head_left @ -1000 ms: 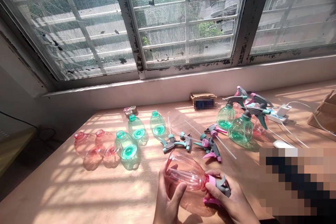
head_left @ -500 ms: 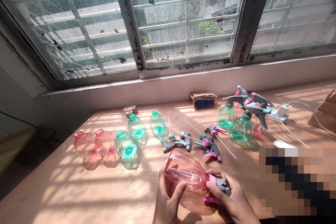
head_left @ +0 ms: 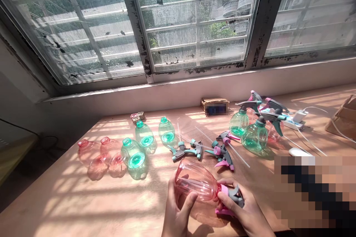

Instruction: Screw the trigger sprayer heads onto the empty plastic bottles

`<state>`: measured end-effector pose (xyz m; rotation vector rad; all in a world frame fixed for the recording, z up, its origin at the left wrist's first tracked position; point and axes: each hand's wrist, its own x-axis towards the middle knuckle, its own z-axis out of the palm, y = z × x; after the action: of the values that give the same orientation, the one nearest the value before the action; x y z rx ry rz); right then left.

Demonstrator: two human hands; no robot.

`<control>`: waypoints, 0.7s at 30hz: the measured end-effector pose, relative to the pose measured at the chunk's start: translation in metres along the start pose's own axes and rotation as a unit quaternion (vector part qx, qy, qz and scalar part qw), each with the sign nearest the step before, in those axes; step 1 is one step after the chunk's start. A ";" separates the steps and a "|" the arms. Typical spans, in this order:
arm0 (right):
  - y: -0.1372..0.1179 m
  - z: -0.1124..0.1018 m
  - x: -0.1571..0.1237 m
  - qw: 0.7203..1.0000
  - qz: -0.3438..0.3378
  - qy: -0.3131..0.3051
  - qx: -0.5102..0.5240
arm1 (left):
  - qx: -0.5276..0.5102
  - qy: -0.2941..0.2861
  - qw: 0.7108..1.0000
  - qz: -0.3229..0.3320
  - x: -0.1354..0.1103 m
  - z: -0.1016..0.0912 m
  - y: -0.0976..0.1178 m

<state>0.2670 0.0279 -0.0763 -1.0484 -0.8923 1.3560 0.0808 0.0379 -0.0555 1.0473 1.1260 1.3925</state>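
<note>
A clear pink spray bottle (head_left: pixel 198 181) lies on its side in my two hands, its neck pointing right. My left hand (head_left: pixel 179 205) is closed around the base end, with the thumb on the near side. At the neck, my right hand (head_left: pixel 240 207) grips the pink collar (head_left: pixel 224 190) of the grey spray head (head_left: pixel 236 195), which sits on the bottle's mouth. The thin tube shows through the bottle wall. Just beyond, several loose spray heads (head_left: pixel 222 153) in grey, teal and pink lie on the table with their tubes sticking out.
Open green bottles (head_left: pixel 136 153) and pink bottles (head_left: pixel 91 152) stand at the left. Fitted spray bottles (head_left: pixel 255 137) stand at the right, near a power strip (head_left: pixel 293 121) with white cables. A small cardboard box (head_left: pixel 215 106) sits by the window wall; a white mouse (head_left: pixel 299 152) lies at right.
Almost nothing differs. Both hands keep the same hold on the pink spray bottle, and the view has shifted very slightly.
</note>
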 end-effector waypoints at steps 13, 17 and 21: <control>-0.002 0.000 -0.001 1.000 -0.004 -0.002 -0.017 | 0.017 0.004 1.000 -0.002 0.000 -0.001 0.000; -0.004 0.001 -0.001 1.000 0.003 0.004 -0.011 | 0.022 0.005 1.000 0.001 0.000 0.000 -0.001; -0.003 0.000 -0.001 1.000 -0.001 0.000 -0.013 | 0.004 0.004 1.000 0.001 0.000 0.000 -0.001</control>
<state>0.2676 0.0272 -0.0736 -1.0682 -0.9135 1.3466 0.0815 0.0378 -0.0566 1.0487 1.1390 1.3956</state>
